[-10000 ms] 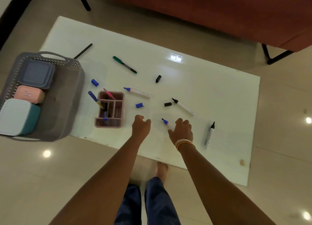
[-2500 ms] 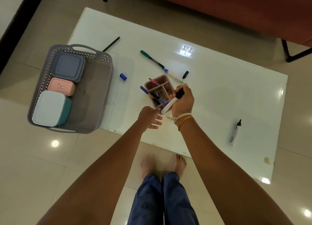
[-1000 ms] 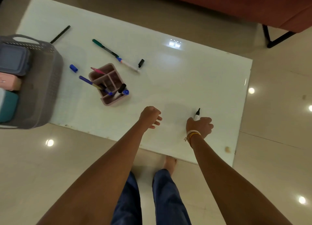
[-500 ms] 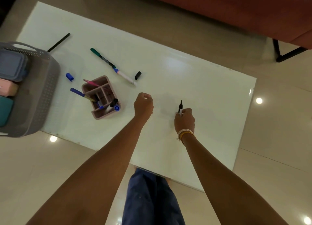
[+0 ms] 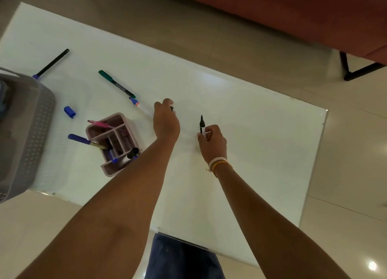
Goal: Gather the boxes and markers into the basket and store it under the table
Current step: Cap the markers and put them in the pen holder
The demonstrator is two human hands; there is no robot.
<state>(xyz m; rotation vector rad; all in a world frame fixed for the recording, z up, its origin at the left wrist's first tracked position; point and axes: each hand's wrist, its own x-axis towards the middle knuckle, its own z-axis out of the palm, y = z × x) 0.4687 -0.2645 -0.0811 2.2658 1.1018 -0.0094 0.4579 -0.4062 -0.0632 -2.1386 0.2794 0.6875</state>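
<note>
My right hand [image 5: 211, 141] grips a white marker [image 5: 202, 125] with its uncapped black tip pointing away from me, above the middle of the white table [image 5: 261, 136]. My left hand [image 5: 166, 121] reaches just left of it, and its fingertips pinch a small black cap [image 5: 172, 108] on the tabletop. The grey basket [image 5: 31, 132] stands at the table's left end, mostly cut off by the frame, so the boxes in it are barely visible. A pink organizer [image 5: 104, 132] beside it holds several markers.
Loose on the table lie a green marker [image 5: 116, 84], a blue-tipped white marker [image 5: 138, 105], a black pen [image 5: 51, 63] and a blue cap [image 5: 69, 112]. A purple marker [image 5: 81, 140] and a pink one [image 5: 98, 123] stick out of the organizer. A red sofa [image 5: 293, 13] stands beyond the table.
My left hand has reached forward to the black cap and closed its fingertips on it. The right hand, still holding the black marker, has moved a little toward the table's middle.
</note>
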